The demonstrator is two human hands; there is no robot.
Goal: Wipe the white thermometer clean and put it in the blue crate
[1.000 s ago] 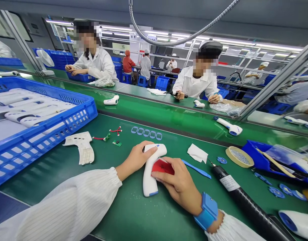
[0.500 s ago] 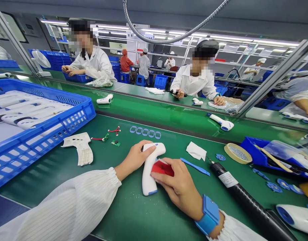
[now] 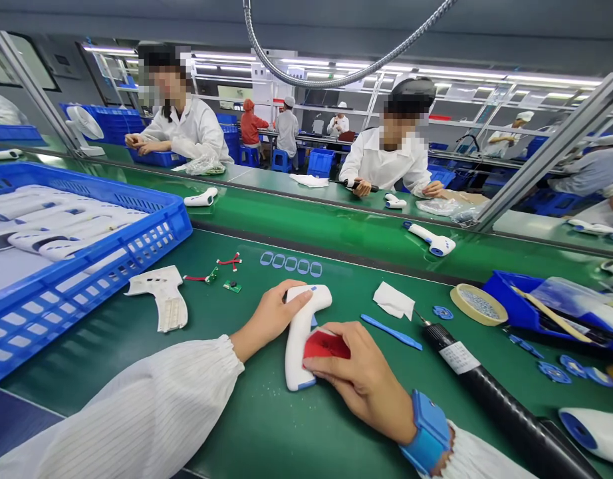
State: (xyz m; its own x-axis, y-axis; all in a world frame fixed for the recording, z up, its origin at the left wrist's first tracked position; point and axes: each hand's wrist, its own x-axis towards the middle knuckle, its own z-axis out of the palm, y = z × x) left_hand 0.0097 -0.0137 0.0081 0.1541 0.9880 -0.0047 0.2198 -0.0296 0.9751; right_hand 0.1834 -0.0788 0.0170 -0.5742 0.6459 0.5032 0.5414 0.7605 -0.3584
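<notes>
A white gun-shaped thermometer (image 3: 299,346) with blue trim stands at a slant over the green mat, its blue-edged handle end toward me. My left hand (image 3: 271,313) is closed around its head, thumb on top near a blue button. In my right hand (image 3: 364,372) is a folded piece of red sandpaper (image 3: 326,345), pinched between thumb and fingers and pressed against the handle's right edge. Fine white dust lies on the mat beneath. Left of my hands rest an opened white thermometer shell half (image 3: 163,296), a small green circuit board (image 3: 232,286) and red wires (image 3: 229,261).
A blue crate (image 3: 137,246) of white shells fills the left. Several blue frames (image 3: 291,263) lie ahead. To the right are a blue stick (image 3: 391,332), white tissue (image 3: 394,301), black electric screwdriver (image 3: 500,399) and dish of screws (image 3: 479,305). Co-workers sit beyond the conveyor (image 3: 306,219).
My right hand has slid slightly down the handle edge with the red sandpaper. My left hand keeps its grip. Thermometers on the conveyor have shifted left.
</notes>
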